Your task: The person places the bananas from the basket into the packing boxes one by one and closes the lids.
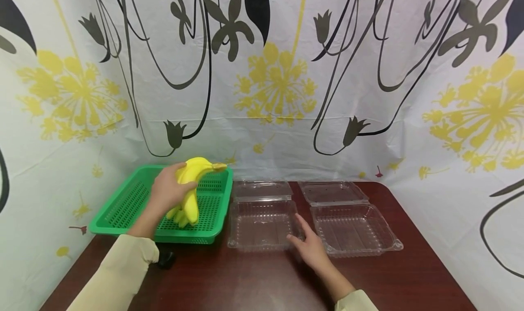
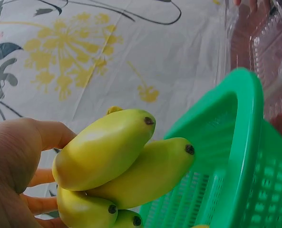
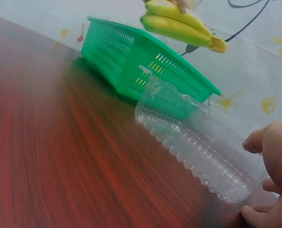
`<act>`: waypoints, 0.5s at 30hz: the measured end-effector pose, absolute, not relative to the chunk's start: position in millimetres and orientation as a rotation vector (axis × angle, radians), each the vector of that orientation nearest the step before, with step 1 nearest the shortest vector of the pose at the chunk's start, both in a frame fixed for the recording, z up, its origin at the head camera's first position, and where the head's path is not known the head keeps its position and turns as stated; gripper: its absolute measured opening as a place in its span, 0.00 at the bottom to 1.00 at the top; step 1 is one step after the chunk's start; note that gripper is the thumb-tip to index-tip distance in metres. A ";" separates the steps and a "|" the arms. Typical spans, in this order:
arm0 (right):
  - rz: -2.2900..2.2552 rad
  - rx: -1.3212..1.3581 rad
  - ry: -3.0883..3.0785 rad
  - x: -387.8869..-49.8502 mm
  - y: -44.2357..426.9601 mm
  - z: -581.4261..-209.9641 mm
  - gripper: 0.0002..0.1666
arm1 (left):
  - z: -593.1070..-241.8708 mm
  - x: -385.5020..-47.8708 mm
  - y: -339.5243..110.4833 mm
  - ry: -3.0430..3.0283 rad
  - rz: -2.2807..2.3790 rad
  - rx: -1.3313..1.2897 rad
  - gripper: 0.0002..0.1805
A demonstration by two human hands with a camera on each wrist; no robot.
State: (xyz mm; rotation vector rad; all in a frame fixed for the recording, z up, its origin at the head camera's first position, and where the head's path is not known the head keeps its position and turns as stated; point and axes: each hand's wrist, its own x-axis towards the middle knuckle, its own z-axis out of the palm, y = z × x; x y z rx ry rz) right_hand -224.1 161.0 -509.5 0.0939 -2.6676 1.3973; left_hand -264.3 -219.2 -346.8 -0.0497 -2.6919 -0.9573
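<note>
In the head view, my left hand (image 1: 168, 190) grips a bunch of yellow bananas (image 1: 196, 170) above a green plastic basket (image 1: 221, 211). The left wrist view shows the bananas' (image 2: 102, 149) dark tips, with the left fingers (image 2: 41, 204) partly hidden behind the bunch. My right hand (image 1: 309, 245) is at the right side of the left-hand clear plastic container (image 1: 262, 224), its fingers spread and loosely bent. From the right wrist, that hand (image 3: 274, 175) appears beside the container's (image 3: 198, 152) end; whether it touches is unclear.
A second clear container (image 1: 352, 229), lid folded back, lies to the right. Both stand on a dark red-brown table (image 1: 221, 283). A patterned curtain (image 1: 278, 152) hangs behind. A small black object (image 1: 165, 259) sits before the basket. Yellow shows through the basket's holes.
</note>
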 end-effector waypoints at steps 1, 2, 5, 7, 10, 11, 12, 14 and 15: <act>1.401 0.091 -2.669 -224.2 161.3 -509.2 0.41 | -346.9 -264.7 -215.5 -2.690 -0.967 -0.061 0.38; 1.403 0.091 -2.672 -224.2 161.4 -509.0 0.41 | -347.2 -265.3 -211.9 -2.687 -0.976 -0.075 0.38; 1.410 0.080 -2.672 -223.8 160.7 -508.3 0.41 | -348.3 -265.4 -201.0 -2.680 -1.001 -0.129 0.38; 1.416 0.069 -2.669 -223.4 159.5 -507.6 0.41 | -349.1 -265.2 -193.9 -2.671 -1.024 -0.164 0.38; 1.431 0.050 -2.670 -222.6 157.7 -506.5 0.41 | -350.8 -265.5 -184.1 -2.660 -1.065 -0.188 0.37; 1.434 0.042 -2.672 -222.3 157.2 -506.0 0.41 | -351.4 -265.7 -180.8 -2.656 -1.080 -0.193 0.37; 1.438 0.035 -2.674 -222.2 156.5 -505.9 0.41 | -351.7 -265.7 -177.4 -2.649 -1.099 -0.202 0.37; 1.441 0.023 -2.679 -221.5 155.9 -505.6 0.41 | -352.3 -265.7 -170.8 -2.639 -1.132 -0.210 0.37; 1.438 0.019 -2.680 -221.4 155.6 -505.6 0.40 | -352.3 -265.5 -167.4 -2.630 -1.152 -0.216 0.37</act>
